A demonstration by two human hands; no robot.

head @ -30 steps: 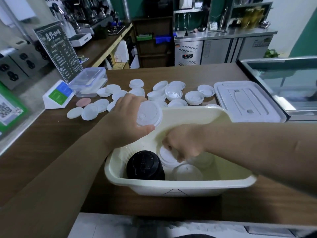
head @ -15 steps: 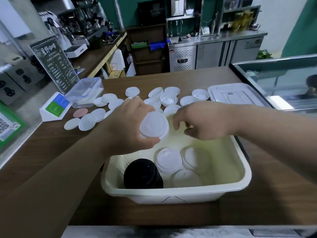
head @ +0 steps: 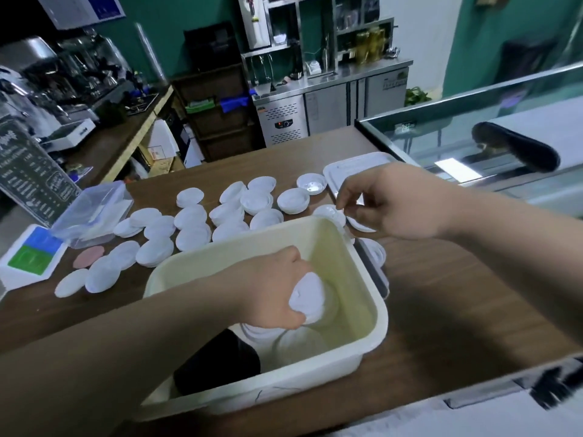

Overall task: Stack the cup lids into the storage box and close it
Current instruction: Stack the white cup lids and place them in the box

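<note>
Op: Quick status?

Ann: Your left hand (head: 274, 294) is down inside the box (head: 380, 313). Its fingers are curled round a white lid (head: 307, 298), just above the stacked lids (head: 296, 342) on the box floor. Black lids (head: 220, 361) sit in the near left corner. Your right hand (head: 397, 203) is past the far right corner of the box, with thumb and forefinger pinching the edge of another lid (head: 329, 212) on the counter (head: 457, 294).

Op: Much left?

Ann: Plenty, I'd say. Loose lids (head: 192, 238) are spread over the counter behind the box. The cover (head: 353, 167) lies flat at the far right, partly behind your right hand, so you're nowhere near closing.

Op: What could go wrong?

Ann: Three things, likely.
- **Leaning stack:** if you set the held lid down off-centre, the stack leans on the wall and won't nest.
- **Slipping lid:** your right-hand pinch is only on the edge. The lid could slip or clip the rim as you bring it over, and drop outside the box.
- **Cover won't seat:** some loose lids seem to lie rim up. If you mix them in unturned, the stacks grow too tall for the cover.
</note>
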